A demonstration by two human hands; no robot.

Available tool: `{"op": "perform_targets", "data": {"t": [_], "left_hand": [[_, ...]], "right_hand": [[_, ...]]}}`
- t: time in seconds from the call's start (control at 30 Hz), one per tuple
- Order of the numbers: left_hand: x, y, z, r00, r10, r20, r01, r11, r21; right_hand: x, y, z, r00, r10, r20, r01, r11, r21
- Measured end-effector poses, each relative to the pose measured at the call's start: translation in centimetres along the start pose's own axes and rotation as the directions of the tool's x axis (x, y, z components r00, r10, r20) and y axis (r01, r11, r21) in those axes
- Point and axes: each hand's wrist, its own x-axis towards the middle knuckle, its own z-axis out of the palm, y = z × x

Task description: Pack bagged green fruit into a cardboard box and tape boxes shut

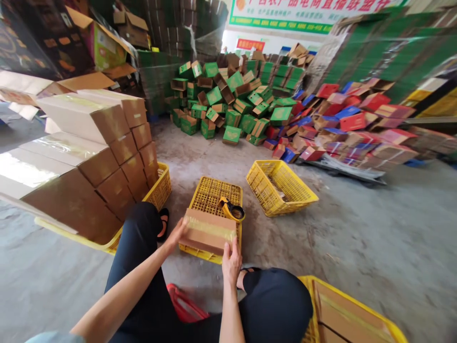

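Note:
A brown cardboard box (209, 233) with a strip of clear tape along its top lies on an upturned yellow crate (214, 190) in front of my knees. My left hand (176, 233) presses flat against the box's left end, fingers stretched out. At the near right corner my right hand (231, 261) rests on the box, fingers laid on its edge. A yellow tape dispenser (231, 209) sits on the crate just behind the box.
A stack of taped brown boxes (89, 157) fills a yellow crate at my left. Another yellow crate (280, 186) stands ahead right, and one with flat cardboard (342, 309) sits by my right knee. Piles of green, red and blue boxes (285, 114) cover the far floor.

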Motion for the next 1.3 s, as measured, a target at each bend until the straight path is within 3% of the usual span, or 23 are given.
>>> {"op": "perform_targets", "data": {"t": [0.1,0.2,0.37,0.5,0.73,0.97,1.3], "left_hand": [[-1.1,-1.4,0.3,1.000,-0.025,-0.018,0.027,0.997,0.076],[-2.2,-2.2,0.7,0.990,0.139,-0.030,-0.125,0.952,0.278],[-2.3,-2.5,0.7,0.918,0.397,0.001,-0.317,0.733,0.602],[-2.0,-2.4,0.7,0.886,0.462,0.021,-0.334,0.609,0.720],[-3.8,-1.4,3.3,0.855,0.484,0.187,-0.440,0.485,0.756],[-5.4,0.0,4.6,0.840,0.412,0.353,-0.528,0.471,0.707],[-6.0,0.8,5.0,0.850,0.434,0.299,-0.494,0.455,0.741]], "right_hand": [[-0.5,-0.6,0.1,0.999,-0.034,-0.029,0.031,0.995,-0.097],[-1.0,-1.7,-0.4,1.000,-0.027,-0.014,0.023,0.977,-0.211],[-1.3,-3.3,-1.1,0.996,0.020,0.089,0.012,0.941,-0.339],[-1.6,-4.1,-0.7,0.989,-0.021,0.148,0.072,0.932,-0.356],[-2.5,-5.8,0.7,0.952,-0.096,0.290,0.198,0.918,-0.344],[-3.1,-7.8,1.3,0.892,-0.186,0.412,0.290,0.934,-0.206],[-2.7,-8.0,1.2,0.881,-0.196,0.430,0.287,0.945,-0.159]]}}
